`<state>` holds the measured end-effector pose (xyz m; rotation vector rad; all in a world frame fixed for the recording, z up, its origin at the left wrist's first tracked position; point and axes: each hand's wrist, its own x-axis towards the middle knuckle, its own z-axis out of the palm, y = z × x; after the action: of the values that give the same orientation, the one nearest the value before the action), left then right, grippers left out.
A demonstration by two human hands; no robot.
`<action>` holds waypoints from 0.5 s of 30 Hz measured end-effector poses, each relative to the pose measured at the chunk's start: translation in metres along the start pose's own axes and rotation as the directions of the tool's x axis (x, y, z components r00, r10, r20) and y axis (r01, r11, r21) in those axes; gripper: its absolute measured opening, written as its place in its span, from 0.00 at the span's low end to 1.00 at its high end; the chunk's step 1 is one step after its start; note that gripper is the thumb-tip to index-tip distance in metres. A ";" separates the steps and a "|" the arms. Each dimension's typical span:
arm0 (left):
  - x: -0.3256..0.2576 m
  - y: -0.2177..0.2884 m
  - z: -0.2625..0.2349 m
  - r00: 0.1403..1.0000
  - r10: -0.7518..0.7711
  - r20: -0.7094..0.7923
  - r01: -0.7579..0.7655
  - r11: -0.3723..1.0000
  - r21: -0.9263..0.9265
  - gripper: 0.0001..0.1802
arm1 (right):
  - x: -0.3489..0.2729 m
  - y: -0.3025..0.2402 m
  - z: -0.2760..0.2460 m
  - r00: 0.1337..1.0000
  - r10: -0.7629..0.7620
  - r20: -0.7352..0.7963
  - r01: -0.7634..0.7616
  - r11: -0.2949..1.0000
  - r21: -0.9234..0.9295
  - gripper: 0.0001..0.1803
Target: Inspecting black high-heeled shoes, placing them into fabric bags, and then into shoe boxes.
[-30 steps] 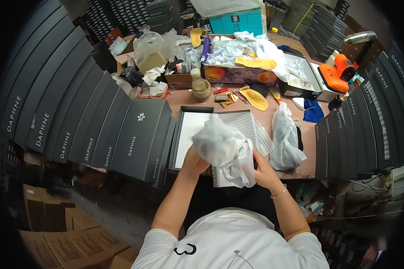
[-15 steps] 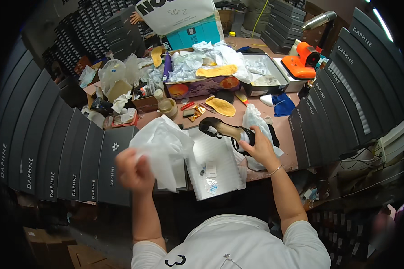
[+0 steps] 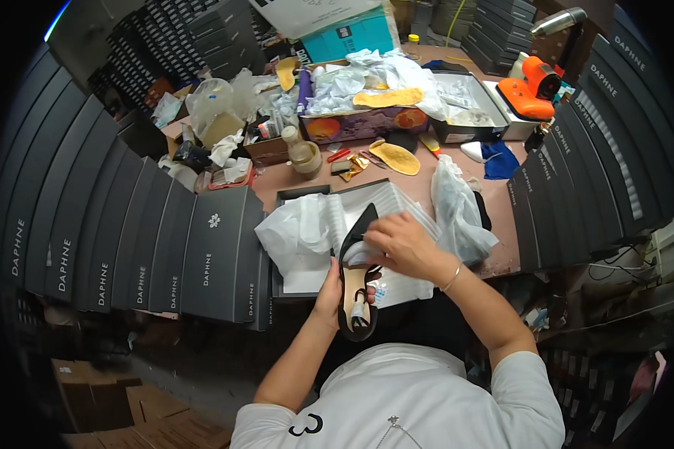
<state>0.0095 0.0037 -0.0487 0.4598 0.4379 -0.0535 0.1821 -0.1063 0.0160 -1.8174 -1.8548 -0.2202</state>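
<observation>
A black strappy sandal with a beige insole is held over the table's front edge, its pointed toe facing away from me. My left hand grips it from the left side and beneath. Across the toe, my right hand has its fingers curled at a whitish wad tucked under the front strap; the fingertips are slightly blurred. Behind the sandal, white tissue paper lies crumpled over an open grey shoebox. A ridged white foam sheet lies beside it, partly behind my right hand.
Stacked dark shoeboxes wall the left, and more shoeboxes the right. A white-wrapped bundle sits right of the foam. Farther back are yellow insoles, a glass bottle, a paper-filled carton and an orange device.
The tissue has left my left hand and lies over the box. The sandal has passed from my right hand to my left, nearer me, toe away. My right hand has moved to its toe.
</observation>
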 end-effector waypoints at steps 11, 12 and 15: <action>-0.014 -0.063 -0.010 0.902 0.269 -0.339 -0.307 0.949 -0.065 0.37 | 0.000 -0.056 0.068 0.991 0.130 0.041 -0.137 0.957 0.255 0.33; -0.007 -0.067 -0.014 0.896 0.322 -0.305 -0.352 0.935 -0.050 0.36 | -0.003 -0.057 0.063 0.985 0.141 0.099 -0.165 0.943 0.290 0.39; -0.012 -0.072 0.007 0.751 0.484 -0.450 -0.401 0.875 0.272 0.36 | -0.014 -0.064 0.055 0.960 0.259 0.103 -0.277 0.858 0.432 0.45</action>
<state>-0.0091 -0.0641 -0.0680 0.7329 0.8386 0.5177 0.1056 -0.0981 -0.0210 -1.7294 -1.4938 0.3228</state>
